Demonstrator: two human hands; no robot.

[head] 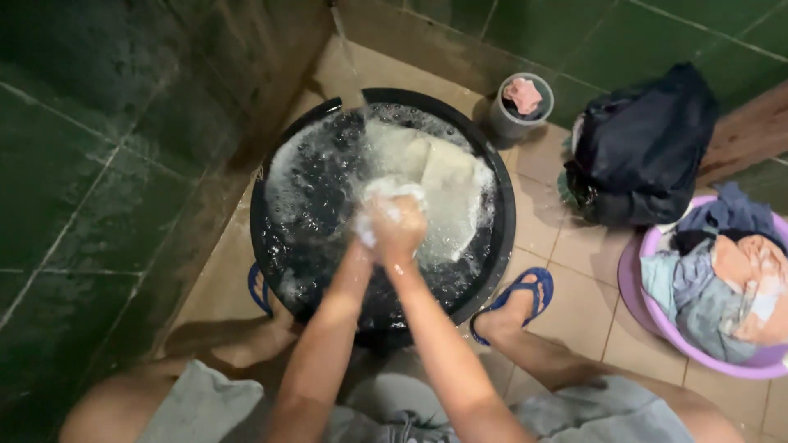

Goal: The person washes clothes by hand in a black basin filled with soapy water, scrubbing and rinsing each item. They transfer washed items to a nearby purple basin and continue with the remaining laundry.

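A black round basin [502, 193] full of sudsy water stands on the tiled floor between my feet. A pale, whitish cloth [447, 184] lies in the water, and one bunched end rises out of it. My left hand [371, 226] and my right hand [402, 230] are pressed together over the basin's middle, both closed on that bunched, soapy end. Foam covers my fingers. A thin stream of water [349, 57] falls into the basin's far side.
Green tiled walls close in on the left and back. A small grey cup [513, 123] with a pink cloth stands behind the basin. A dark bundle of clothes [640, 148] lies at right, beside a purple tub [657, 320] of laundry. My feet wear blue sandals [525, 291].
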